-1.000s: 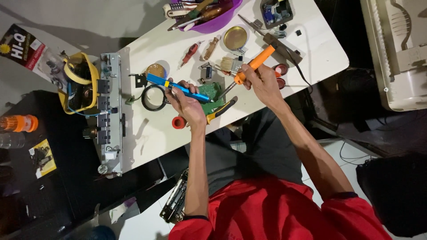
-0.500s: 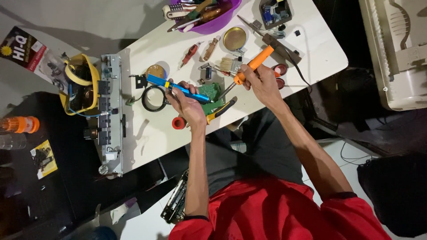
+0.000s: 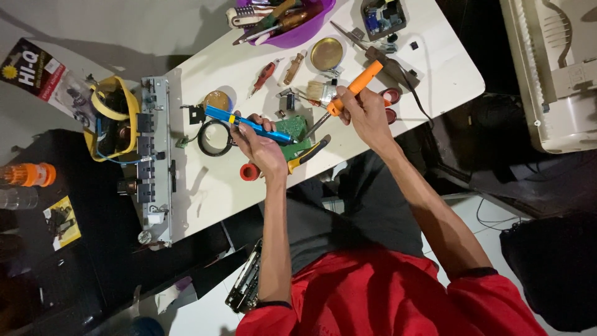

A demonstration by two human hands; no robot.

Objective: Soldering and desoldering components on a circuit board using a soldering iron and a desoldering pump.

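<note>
Near the middle of the frame, on a white bench [image 3: 205,186], a person in a red shirt works with both hands. Their left hand [image 3: 264,149] is closed around a blue pen-shaped tool [image 3: 249,124], which lies slanted toward the upper left. Their right hand [image 3: 367,115] grips an orange-handled soldering iron [image 3: 351,90], its metal tip pointing down-left at a small green circuit board [image 3: 295,134] lying between the hands. Just left of the left hand sits a black ring [image 3: 214,138], with a red cap [image 3: 249,172] below. A purple bowl [image 3: 298,31] of tools stands at the top edge.
</note>
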